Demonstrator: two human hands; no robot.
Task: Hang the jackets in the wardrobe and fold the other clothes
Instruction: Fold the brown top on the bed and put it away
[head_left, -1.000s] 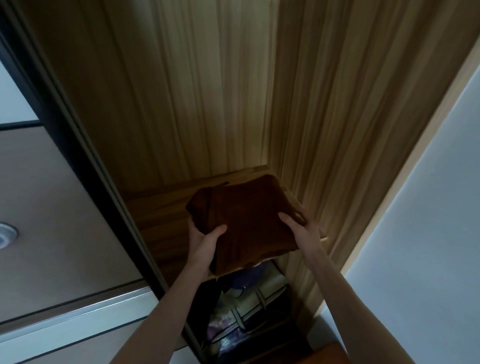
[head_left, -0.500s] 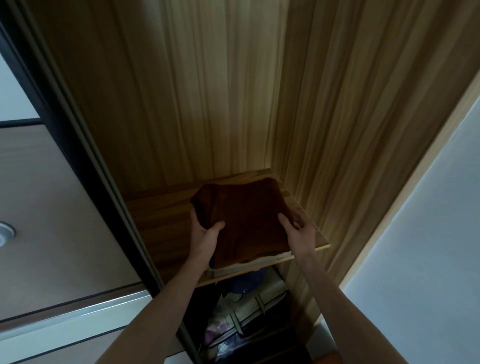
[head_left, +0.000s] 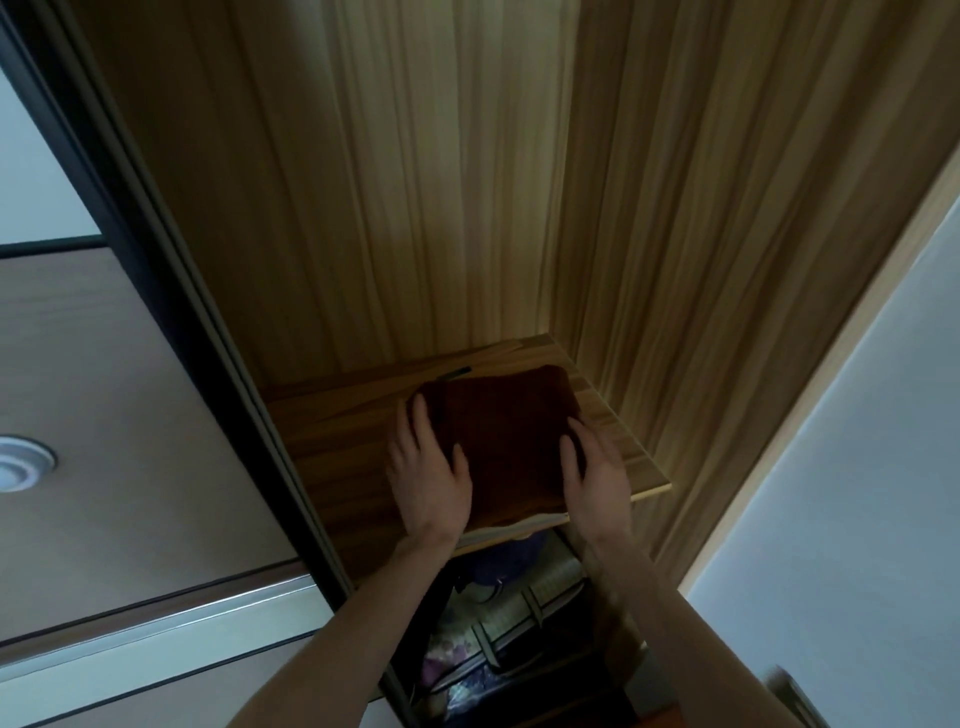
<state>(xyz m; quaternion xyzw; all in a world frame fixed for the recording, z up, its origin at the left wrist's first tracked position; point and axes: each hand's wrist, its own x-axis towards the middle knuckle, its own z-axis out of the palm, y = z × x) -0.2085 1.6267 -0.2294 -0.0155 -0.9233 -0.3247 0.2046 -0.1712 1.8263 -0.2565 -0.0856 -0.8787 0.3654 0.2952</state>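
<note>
A folded dark brown garment lies flat on a wooden shelf inside a wardrobe, set toward the shelf's right end, close to the wardrobe's right side panel. 2 bare hands rest on it. The left hand lies on the garment's left edge with fingers spread and nearly straight, the thumb reaching onto the top of the cloth. The right hand lies on the garment's right edge, fingers likewise extended and slightly parted, palm down against the fabric and the shelf beside it. Neither hand curls around the cloth. The garment's front edge sits just at the shelf's front lip, where a pale strip shows beneath it. Below the shelf, in the dim lower compartment, a striped storage bag with straps and some floral-printed fabric are visible. Left of the shelf, a dark sliding-door frame runs diagonally, and beyond it a beige door panel carries a round recessed pull.
</note>
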